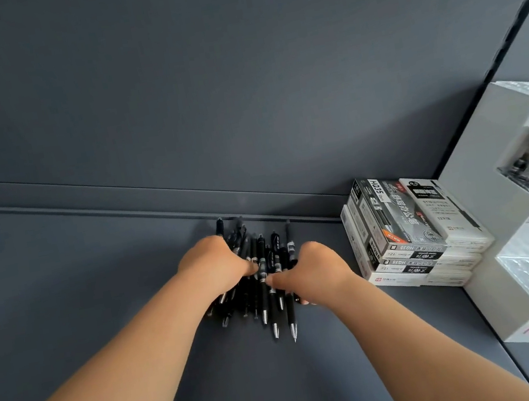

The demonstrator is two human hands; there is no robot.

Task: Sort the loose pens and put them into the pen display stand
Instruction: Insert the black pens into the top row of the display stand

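Forearms [125, 361] outstretched | left hand [213, 267] fingers curled round pens [270, 289] | right hand [312, 272] fingers gripping same pens

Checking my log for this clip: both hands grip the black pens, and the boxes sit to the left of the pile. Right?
No. The left hand and right hand do grip the pens, but the boxes sit to the right of the pile, as the head view shows.

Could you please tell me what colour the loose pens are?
The pens are black with silver tips, clearest in the head view.
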